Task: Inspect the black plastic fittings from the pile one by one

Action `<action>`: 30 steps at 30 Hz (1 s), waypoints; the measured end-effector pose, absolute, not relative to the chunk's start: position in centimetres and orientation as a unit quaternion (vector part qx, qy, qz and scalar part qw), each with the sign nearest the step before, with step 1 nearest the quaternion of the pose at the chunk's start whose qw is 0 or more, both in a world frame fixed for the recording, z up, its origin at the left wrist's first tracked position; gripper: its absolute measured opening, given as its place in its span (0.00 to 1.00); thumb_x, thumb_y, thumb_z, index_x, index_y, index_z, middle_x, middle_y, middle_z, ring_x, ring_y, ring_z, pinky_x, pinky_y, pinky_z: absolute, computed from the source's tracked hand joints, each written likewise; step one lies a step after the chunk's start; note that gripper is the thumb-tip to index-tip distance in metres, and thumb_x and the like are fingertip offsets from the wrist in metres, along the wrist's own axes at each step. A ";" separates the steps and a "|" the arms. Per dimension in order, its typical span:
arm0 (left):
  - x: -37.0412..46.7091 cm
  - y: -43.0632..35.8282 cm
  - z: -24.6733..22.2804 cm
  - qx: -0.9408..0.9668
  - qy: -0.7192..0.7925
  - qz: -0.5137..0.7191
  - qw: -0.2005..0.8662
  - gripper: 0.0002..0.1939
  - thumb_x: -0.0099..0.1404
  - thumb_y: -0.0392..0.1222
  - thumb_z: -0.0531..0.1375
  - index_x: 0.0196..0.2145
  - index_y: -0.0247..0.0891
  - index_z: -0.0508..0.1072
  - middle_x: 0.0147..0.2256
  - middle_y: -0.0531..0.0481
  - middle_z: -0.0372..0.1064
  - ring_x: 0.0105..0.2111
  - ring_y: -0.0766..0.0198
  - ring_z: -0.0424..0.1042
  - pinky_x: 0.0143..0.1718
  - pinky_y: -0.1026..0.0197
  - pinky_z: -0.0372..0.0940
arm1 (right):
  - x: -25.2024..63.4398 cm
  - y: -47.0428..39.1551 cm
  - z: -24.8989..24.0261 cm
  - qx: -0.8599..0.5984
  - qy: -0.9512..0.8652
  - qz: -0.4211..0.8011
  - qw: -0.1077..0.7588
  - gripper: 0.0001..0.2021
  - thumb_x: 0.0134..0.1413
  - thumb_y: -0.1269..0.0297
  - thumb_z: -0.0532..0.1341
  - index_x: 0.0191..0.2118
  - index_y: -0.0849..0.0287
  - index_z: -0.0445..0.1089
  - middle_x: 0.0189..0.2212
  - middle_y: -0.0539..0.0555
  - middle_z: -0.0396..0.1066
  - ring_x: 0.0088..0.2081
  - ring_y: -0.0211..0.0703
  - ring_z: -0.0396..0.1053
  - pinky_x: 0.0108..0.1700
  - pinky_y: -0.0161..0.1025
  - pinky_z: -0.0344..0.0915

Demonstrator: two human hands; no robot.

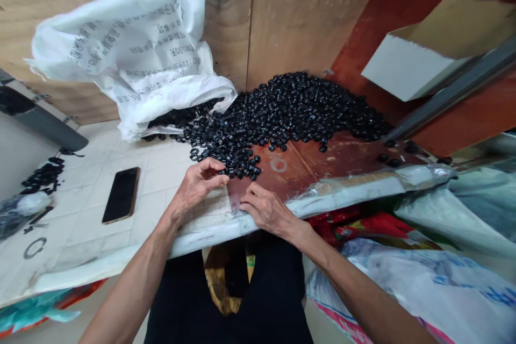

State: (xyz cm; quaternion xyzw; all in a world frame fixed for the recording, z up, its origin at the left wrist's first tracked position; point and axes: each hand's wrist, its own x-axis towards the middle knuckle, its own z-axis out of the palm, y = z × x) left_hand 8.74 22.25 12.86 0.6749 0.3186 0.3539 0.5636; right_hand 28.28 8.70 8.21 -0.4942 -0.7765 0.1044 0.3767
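My left hand point(201, 181) is at the near edge of a heap of small black plastic pieces point(298, 110). Its thumb and index finger are closed on one small black piece point(223, 171). To its right, my right hand point(262, 207) rests low over the table's front edge, thumb and fingers drawn together. Whatever those fingertips may hold is hidden or too small to make out. Many of the black pieces look like short rings or caps, and the nearest ones lie loose just beyond both hands.
A white woven sack point(161, 48) lies open-mouthed at the back left, black pieces spilling from it. A phone point(121, 195) lies on the pale tabletop point(84, 183). At the right are a white box point(407, 67) and a slanted grey bar point(451, 91). An open bag point(217, 279) sits at my lap.
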 end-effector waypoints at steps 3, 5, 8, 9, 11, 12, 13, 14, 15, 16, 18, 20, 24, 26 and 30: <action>8.4 22.1 13.7 0.672 0.321 0.343 0.573 0.18 0.51 0.44 0.77 0.38 0.36 0.78 0.38 0.50 0.74 0.34 0.65 0.73 0.37 0.62 0.71 | 28.3 9.0 7.7 -0.535 -0.722 0.120 0.421 0.10 0.66 0.71 0.60 0.33 0.57 0.76 0.34 0.53 0.72 0.37 0.43 0.73 0.42 0.39 0.73; 8.0 21.6 13.9 0.673 0.313 0.336 0.579 0.18 0.51 0.43 0.77 0.38 0.36 0.80 0.39 0.49 0.76 0.36 0.64 0.75 0.40 0.60 0.72 | 28.2 9.6 7.8 -0.570 -0.647 0.182 0.473 0.06 0.63 0.67 0.62 0.34 0.58 0.76 0.35 0.54 0.74 0.34 0.42 0.74 0.38 0.39 0.74; 7.4 21.0 13.3 0.644 0.298 0.330 0.622 0.18 0.53 0.44 0.77 0.39 0.36 0.80 0.40 0.48 0.78 0.37 0.62 0.77 0.43 0.59 0.73 | 27.6 10.7 8.1 -0.562 -0.518 0.349 0.542 0.08 0.59 0.59 0.64 0.39 0.57 0.75 0.34 0.55 0.79 0.31 0.43 0.78 0.35 0.40 0.75; 7.3 20.8 12.9 0.628 0.298 0.332 0.637 0.18 0.54 0.44 0.76 0.40 0.36 0.79 0.39 0.48 0.78 0.37 0.62 0.78 0.44 0.58 0.74 | 27.2 11.1 8.2 -0.552 -0.483 0.387 0.559 0.10 0.58 0.57 0.65 0.40 0.57 0.75 0.32 0.54 0.80 0.31 0.45 0.79 0.36 0.41 0.76; 7.2 20.6 12.1 0.601 0.293 0.337 0.663 0.19 0.55 0.44 0.76 0.41 0.36 0.78 0.38 0.48 0.78 0.38 0.60 0.80 0.45 0.57 0.75 | 26.6 11.8 8.5 -0.546 -0.445 0.400 0.586 0.13 0.57 0.54 0.66 0.40 0.58 0.76 0.31 0.55 0.81 0.33 0.46 0.80 0.39 0.42 0.77; 7.3 20.6 11.8 0.593 0.287 0.338 0.672 0.19 0.55 0.44 0.76 0.41 0.36 0.78 0.38 0.48 0.78 0.38 0.60 0.80 0.45 0.57 0.75 | 26.4 12.1 8.7 -0.549 -0.440 0.387 0.596 0.14 0.56 0.53 0.66 0.41 0.58 0.77 0.32 0.55 0.81 0.33 0.46 0.80 0.39 0.42 0.76; 7.3 20.5 11.5 0.591 0.281 0.338 0.677 0.18 0.55 0.43 0.76 0.40 0.36 0.77 0.37 0.48 0.78 0.38 0.60 0.80 0.46 0.57 0.75 | 26.2 12.3 8.8 -0.551 -0.438 0.373 0.604 0.14 0.56 0.53 0.67 0.41 0.58 0.78 0.33 0.55 0.81 0.33 0.46 0.79 0.39 0.41 0.76; 7.4 20.5 11.3 0.592 0.275 0.336 0.679 0.18 0.55 0.43 0.76 0.40 0.36 0.77 0.37 0.48 0.78 0.38 0.60 0.80 0.46 0.57 0.75 | 26.1 12.4 9.0 -0.549 -0.434 0.370 0.611 0.15 0.55 0.53 0.68 0.43 0.58 0.79 0.34 0.55 0.81 0.33 0.46 0.79 0.39 0.41 0.76; 7.5 20.4 11.3 0.595 0.272 0.335 0.678 0.18 0.55 0.43 0.76 0.41 0.36 0.77 0.37 0.48 0.78 0.38 0.61 0.80 0.45 0.58 0.75 | 26.0 12.4 9.1 -0.542 -0.426 0.378 0.618 0.16 0.55 0.52 0.68 0.44 0.58 0.79 0.34 0.55 0.81 0.33 0.46 0.79 0.38 0.41 0.76; 7.5 20.4 11.2 0.599 0.272 0.335 0.675 0.18 0.56 0.42 0.76 0.42 0.36 0.78 0.38 0.48 0.78 0.37 0.62 0.79 0.45 0.58 0.75 | 26.0 12.4 9.2 -0.532 -0.414 0.397 0.623 0.17 0.55 0.51 0.68 0.45 0.58 0.79 0.33 0.54 0.81 0.32 0.46 0.79 0.39 0.42 0.77; 7.5 20.3 11.3 0.608 0.279 0.341 0.661 0.19 0.57 0.42 0.75 0.45 0.37 0.79 0.40 0.47 0.78 0.38 0.62 0.79 0.46 0.58 0.75 | 26.0 12.4 9.2 -0.507 -0.392 0.442 0.628 0.19 0.54 0.50 0.70 0.46 0.58 0.78 0.32 0.54 0.81 0.33 0.47 0.80 0.41 0.44 0.78; 7.4 20.3 11.5 0.617 0.291 0.348 0.644 0.17 0.59 0.42 0.73 0.46 0.38 0.79 0.40 0.47 0.77 0.38 0.62 0.78 0.46 0.58 0.75 | 26.0 12.3 9.0 -0.485 -0.386 0.477 0.623 0.19 0.53 0.51 0.71 0.44 0.58 0.77 0.32 0.55 0.82 0.35 0.49 0.82 0.43 0.46 0.79; 7.6 20.4 11.5 0.635 0.318 0.343 0.614 0.12 0.60 0.41 0.71 0.42 0.37 0.79 0.32 0.51 0.76 0.33 0.64 0.75 0.38 0.62 0.71 | 26.0 12.4 8.3 -0.515 -0.419 0.428 0.613 0.14 0.53 0.55 0.70 0.41 0.58 0.75 0.30 0.54 0.80 0.33 0.48 0.81 0.39 0.43 0.78; 7.9 20.3 11.0 0.675 0.319 0.321 0.583 0.10 0.60 0.40 0.69 0.40 0.37 0.78 0.29 0.52 0.74 0.29 0.66 0.72 0.33 0.64 0.67 | 26.1 12.3 8.0 -0.562 -0.437 0.330 0.620 0.11 0.53 0.57 0.68 0.39 0.57 0.75 0.29 0.53 0.78 0.29 0.44 0.77 0.34 0.39 0.75; 8.5 19.5 10.2 0.793 0.298 0.250 0.469 0.13 0.63 0.37 0.65 0.46 0.39 0.77 0.30 0.54 0.73 0.28 0.66 0.70 0.32 0.63 0.64 | 25.9 11.2 8.1 -0.593 -0.440 0.229 0.635 0.10 0.59 0.59 0.65 0.44 0.57 0.74 0.30 0.52 0.76 0.27 0.42 0.74 0.32 0.38 0.74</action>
